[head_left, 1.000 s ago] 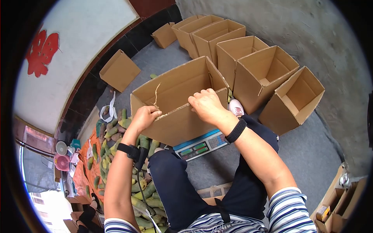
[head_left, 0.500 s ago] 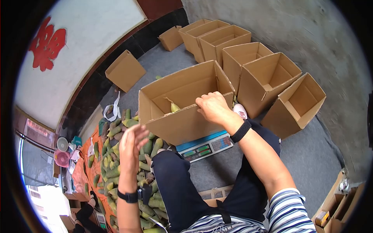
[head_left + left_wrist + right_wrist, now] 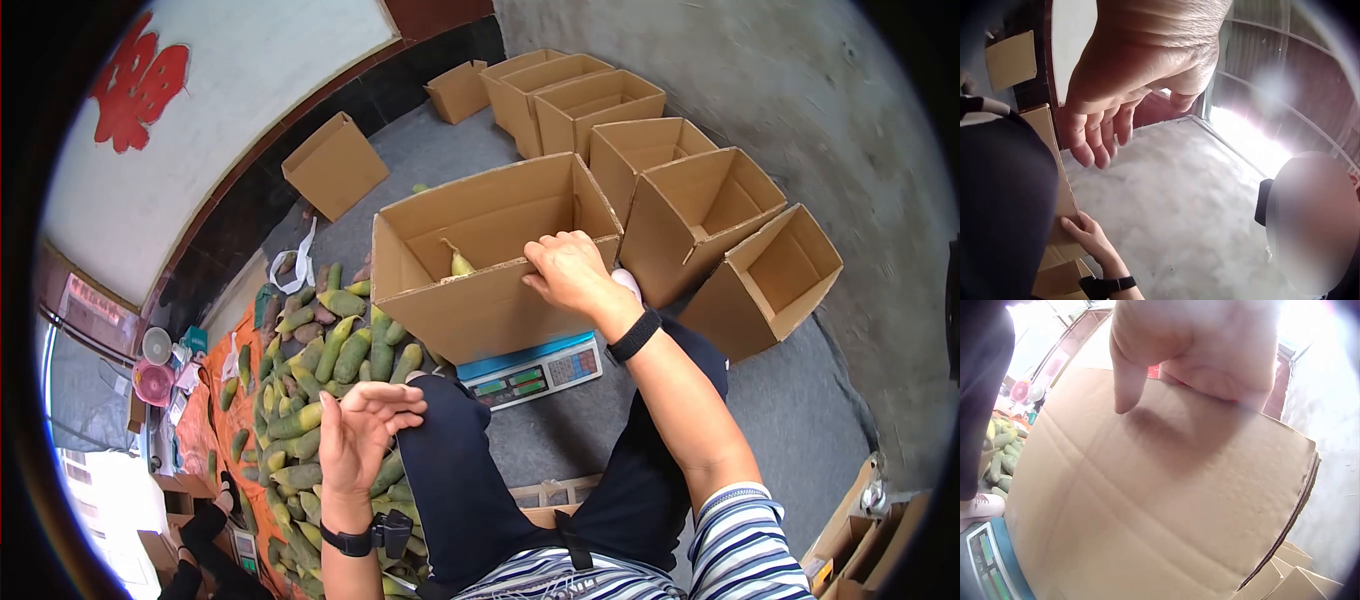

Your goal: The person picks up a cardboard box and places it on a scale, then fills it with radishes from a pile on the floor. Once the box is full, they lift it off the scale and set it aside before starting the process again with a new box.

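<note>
An open cardboard box (image 3: 480,320) stands on an electronic scale (image 3: 575,367) in front of the knees. Inside it the tip of a green radish (image 3: 461,265) with a thin root shows; the rest of the inside is mostly hidden by the near wall. My right hand (image 3: 578,272) grips the box's near rim, its thumb (image 3: 1127,387) on the outer face and its fingers over the edge. My left hand (image 3: 366,430), holding nothing, is beside the left knee, above a pile of green radishes (image 3: 295,450). Its fingers are relaxed, palm partly turned up.
Several open cardboard boxes (image 3: 668,215) stand in a row along the grey wall, and another box (image 3: 335,165) sits at the back left. An orange sheet (image 3: 205,415) lies under the radishes. A white plastic bag (image 3: 293,262) is behind the pile. Another person's legs (image 3: 215,550) show at lower left.
My left hand has let go of the radish, now inside the box, and moved from the rim down over the pile. The right hand stays on the rim.
</note>
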A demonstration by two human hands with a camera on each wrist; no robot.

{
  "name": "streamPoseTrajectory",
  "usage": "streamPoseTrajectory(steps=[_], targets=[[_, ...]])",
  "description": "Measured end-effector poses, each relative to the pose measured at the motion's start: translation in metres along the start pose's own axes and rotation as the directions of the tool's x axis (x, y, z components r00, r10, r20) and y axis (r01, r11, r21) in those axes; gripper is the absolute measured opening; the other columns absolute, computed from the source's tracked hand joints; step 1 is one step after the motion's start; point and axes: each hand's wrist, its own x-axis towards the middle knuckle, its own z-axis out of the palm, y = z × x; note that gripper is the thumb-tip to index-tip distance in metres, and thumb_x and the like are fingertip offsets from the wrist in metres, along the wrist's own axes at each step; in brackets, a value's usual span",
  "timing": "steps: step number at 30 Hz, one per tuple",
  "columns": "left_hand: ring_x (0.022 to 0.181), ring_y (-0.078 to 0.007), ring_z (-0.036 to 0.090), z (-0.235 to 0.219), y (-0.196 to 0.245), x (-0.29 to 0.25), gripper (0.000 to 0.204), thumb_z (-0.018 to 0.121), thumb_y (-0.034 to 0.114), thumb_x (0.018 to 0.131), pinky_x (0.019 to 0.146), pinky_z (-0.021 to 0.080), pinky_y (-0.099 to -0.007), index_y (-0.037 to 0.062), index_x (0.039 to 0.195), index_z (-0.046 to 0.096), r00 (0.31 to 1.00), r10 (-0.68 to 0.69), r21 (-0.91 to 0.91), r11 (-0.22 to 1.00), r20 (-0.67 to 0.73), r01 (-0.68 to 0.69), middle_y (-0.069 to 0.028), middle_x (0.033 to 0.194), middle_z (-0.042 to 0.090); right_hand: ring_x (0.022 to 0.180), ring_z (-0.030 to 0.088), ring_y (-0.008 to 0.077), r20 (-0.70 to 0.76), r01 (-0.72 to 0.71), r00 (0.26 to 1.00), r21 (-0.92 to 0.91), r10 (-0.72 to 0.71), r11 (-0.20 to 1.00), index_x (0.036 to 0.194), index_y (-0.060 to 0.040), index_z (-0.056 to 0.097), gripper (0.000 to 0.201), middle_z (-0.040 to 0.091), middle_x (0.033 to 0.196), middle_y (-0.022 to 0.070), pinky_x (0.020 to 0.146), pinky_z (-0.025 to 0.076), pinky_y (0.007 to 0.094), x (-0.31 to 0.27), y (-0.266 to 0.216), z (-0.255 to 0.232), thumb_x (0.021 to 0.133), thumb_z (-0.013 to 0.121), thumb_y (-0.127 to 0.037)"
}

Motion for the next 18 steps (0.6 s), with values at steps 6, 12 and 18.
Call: streamPoseTrajectory(steps=[6,12,18], targets=[[0.073,-0.0282,0.063,0.003,-0.001,0.019,0.096,0.010,0.077,0.088,0.071,0.051,-0.0359,-0.0045,0.088,0.060,0.986,-0.166,-0.261,0.951,0.019,0.165,-0.0201,0.077,0.064,0.085,0.063,0.0292,-0.007,0.035,0.999,-0.029,-0.035,0.999,0.085,-0.0076,0.063,0.022,0.066,0.084,0.0103,0.077,0.046,0.0422,0.001,0.003,0.003,0.076,0.072,-0.026],[0.061,-0.0234,0.057,-0.006,-0.012,0.026,0.104,0.004,0.084,0.082,0.060,0.046,-0.0311,-0.0043,0.080,0.059,0.981,-0.184,-0.271,0.943,0.055,0.192,-0.0148,0.066,0.059,0.083,0.062,0.0295,0.001,0.039,0.999,-0.026,-0.039,0.999,0.084,-0.0060,0.061,0.022,0.064,0.081,0.0102,0.078,0.046,0.0416,0.003,0.000,-0.003,0.077,0.071,-0.024],[0.060,-0.0220,0.057,-0.005,-0.015,0.024,0.104,0.003,0.085,0.080,0.058,0.046,-0.0295,-0.0036,0.078,0.058,0.980,-0.186,-0.258,0.946,0.066,0.197,-0.0129,0.062,0.058,0.083,0.062,0.0295,0.005,0.031,1.000,-0.031,-0.031,0.999,0.084,-0.0056,0.060,0.022,0.064,0.082,0.0103,0.078,0.046,0.0416,0.002,-0.001,-0.004,0.077,0.071,-0.023]])
